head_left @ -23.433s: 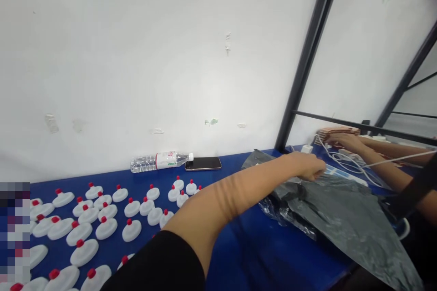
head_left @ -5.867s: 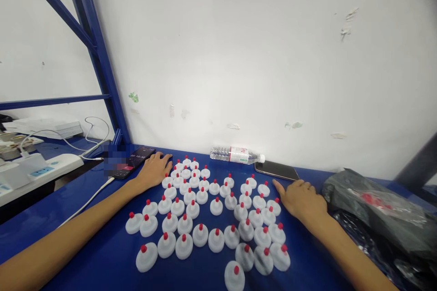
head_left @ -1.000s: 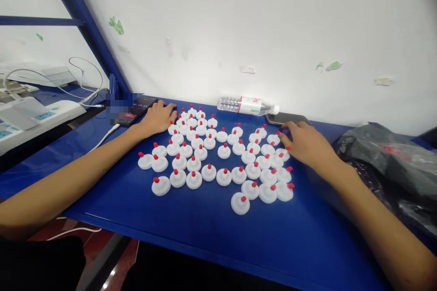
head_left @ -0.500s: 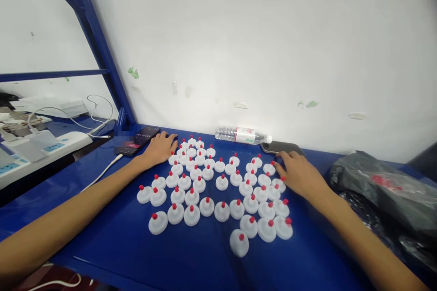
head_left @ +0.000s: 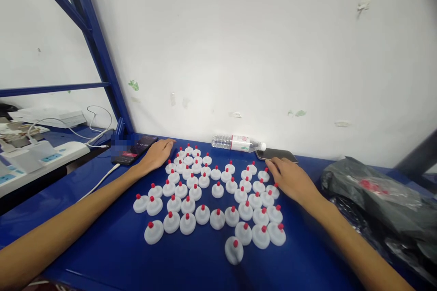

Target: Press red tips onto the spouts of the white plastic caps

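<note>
Many white round caps with red tips (head_left: 217, 189) stand in a loose cluster on the blue tabletop (head_left: 191, 259). My left hand (head_left: 159, 152) rests palm down at the cluster's far left edge, holding nothing, with a finger stretched forward. It lies beside a dark phone (head_left: 134, 150) with a lit screen. On the far right of the caps, my right hand (head_left: 290, 176) also lies palm down and empty, fingers extended. Its fingertips are close to a second dark phone (head_left: 282, 155) and the rightmost caps.
A clear plastic bottle (head_left: 237, 142) lies on its side by the white wall (head_left: 232, 45). Dark plastic bags (head_left: 372, 191) fill the right side. At left are a white power strip (head_left: 64, 151), cables and a blue metal frame (head_left: 99, 50).
The view has tilted up and turned slightly right, so the table sits lower. My left fingers have drawn together, one pointing forward. My right hand and the caps stay about where they were.
</note>
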A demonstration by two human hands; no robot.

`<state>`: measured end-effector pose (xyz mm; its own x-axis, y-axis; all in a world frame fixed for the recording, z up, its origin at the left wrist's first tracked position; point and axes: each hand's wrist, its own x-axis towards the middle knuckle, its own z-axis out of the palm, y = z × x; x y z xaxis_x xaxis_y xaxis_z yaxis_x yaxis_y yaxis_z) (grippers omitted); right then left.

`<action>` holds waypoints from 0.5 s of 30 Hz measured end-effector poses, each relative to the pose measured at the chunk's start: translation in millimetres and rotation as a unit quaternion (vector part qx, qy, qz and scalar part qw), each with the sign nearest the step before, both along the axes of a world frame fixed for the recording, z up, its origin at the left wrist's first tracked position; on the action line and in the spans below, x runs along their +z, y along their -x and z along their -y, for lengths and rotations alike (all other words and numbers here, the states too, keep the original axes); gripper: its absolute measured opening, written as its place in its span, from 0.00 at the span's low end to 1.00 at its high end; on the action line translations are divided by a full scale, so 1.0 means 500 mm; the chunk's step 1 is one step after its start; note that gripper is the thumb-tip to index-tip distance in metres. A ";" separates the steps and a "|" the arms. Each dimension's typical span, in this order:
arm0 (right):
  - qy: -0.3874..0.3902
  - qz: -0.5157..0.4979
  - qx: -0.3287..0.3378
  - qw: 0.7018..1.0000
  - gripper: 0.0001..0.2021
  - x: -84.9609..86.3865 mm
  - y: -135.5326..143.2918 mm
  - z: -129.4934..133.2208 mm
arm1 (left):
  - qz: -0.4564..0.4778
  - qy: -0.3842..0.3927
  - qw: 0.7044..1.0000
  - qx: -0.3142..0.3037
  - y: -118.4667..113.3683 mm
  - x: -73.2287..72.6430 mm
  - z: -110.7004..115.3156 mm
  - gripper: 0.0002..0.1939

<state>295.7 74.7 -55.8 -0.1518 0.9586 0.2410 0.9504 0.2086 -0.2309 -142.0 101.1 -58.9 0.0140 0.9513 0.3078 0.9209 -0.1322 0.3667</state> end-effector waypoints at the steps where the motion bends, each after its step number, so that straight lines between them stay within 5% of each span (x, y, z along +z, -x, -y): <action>1: 0.001 -0.025 0.012 1.000 0.25 0.004 0.003 0.001 | 0.022 -0.005 0.999 -0.027 -0.007 0.007 0.006 0.30; 7: 0.032 -0.125 0.143 0.981 0.30 0.009 0.049 0.029 | 0.073 0.018 0.978 -0.196 -0.060 0.036 0.058 0.30; 15: 0.064 -0.194 0.216 0.955 0.16 0.012 0.090 0.052 | 0.131 -0.016 0.970 -0.207 -0.091 0.018 0.055 0.21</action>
<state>250.8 48.8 -49.9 -0.4620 0.8523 0.2451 0.6196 0.5079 -0.5984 -96.5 73.5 -50.1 0.3096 0.8709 0.3817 0.6632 -0.4854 0.5697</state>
